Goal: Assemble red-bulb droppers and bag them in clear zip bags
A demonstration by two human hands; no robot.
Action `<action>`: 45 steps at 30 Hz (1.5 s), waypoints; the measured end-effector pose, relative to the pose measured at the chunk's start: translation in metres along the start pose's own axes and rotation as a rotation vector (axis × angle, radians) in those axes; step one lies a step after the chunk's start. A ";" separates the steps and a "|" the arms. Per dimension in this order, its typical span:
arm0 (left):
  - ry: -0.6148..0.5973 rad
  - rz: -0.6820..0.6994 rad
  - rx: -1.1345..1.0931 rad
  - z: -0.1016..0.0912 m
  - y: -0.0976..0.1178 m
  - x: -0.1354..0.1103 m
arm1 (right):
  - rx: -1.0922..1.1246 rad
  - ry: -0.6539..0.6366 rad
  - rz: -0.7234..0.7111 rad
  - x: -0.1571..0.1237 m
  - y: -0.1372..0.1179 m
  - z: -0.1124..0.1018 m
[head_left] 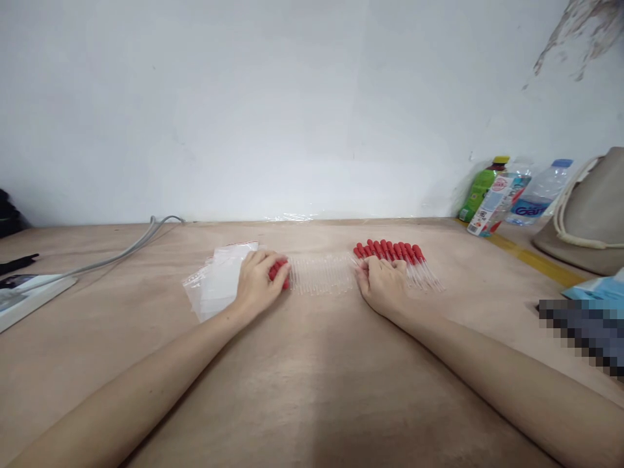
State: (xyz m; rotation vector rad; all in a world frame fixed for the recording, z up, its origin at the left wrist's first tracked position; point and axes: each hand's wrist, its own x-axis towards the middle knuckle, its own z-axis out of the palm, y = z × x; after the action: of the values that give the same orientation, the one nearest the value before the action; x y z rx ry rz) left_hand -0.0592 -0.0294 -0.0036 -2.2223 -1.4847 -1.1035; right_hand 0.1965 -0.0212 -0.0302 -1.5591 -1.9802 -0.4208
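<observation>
My left hand (pixel 260 279) is closed around several red rubber bulbs (pixel 279 268), at the left end of a row of clear glass tubes (pixel 322 274). The tubes lie side by side on the table. At the row's right end is my right hand (pixel 384 283), its fingers curled in and its fingertips by the last tubes; what they pinch is hidden. Just beyond and right of it lies a group of droppers (pixel 390 250), red bulbs fitted on clear tubes. Clear zip bags (pixel 221 279) are stacked beside my left hand, partly under it.
A grey cable (pixel 121 250) runs to a white box (pixel 39 296) at the left. Bottles (pixel 480 188), a carton (pixel 492 205) and a beige bag (pixel 585 214) stand at the back right. A blue packet (pixel 597 286) lies near the right edge. The wall borders the wooden table (pixel 302 390).
</observation>
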 end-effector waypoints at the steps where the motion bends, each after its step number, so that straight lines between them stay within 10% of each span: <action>1: 0.013 -0.049 0.056 -0.001 -0.007 0.005 | 0.040 0.025 -0.029 -0.003 0.001 0.000; 12: -0.285 -0.222 0.178 0.007 -0.049 0.035 | 0.259 -0.048 -0.188 -0.003 0.001 -0.007; 20: -0.126 -0.360 -0.058 -0.010 -0.039 0.039 | 0.301 -0.022 -0.226 -0.003 0.004 -0.003; 23: -0.049 -0.241 -0.169 -0.018 -0.019 0.034 | 0.318 0.001 -0.275 -0.005 0.004 -0.003; 30: -0.283 0.146 -0.277 -0.001 0.026 -0.007 | 0.413 -0.006 -0.326 -0.012 -0.007 -0.011; 45: -0.304 0.182 -0.321 0.007 0.032 -0.021 | 0.470 -0.071 -0.549 -0.017 -0.014 -0.012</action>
State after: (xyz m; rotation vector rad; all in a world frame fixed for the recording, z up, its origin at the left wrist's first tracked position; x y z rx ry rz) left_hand -0.0320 -0.0544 -0.0170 -2.7890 -1.2432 -1.0430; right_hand 0.1887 -0.0451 -0.0296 -0.7449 -2.3383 -0.0884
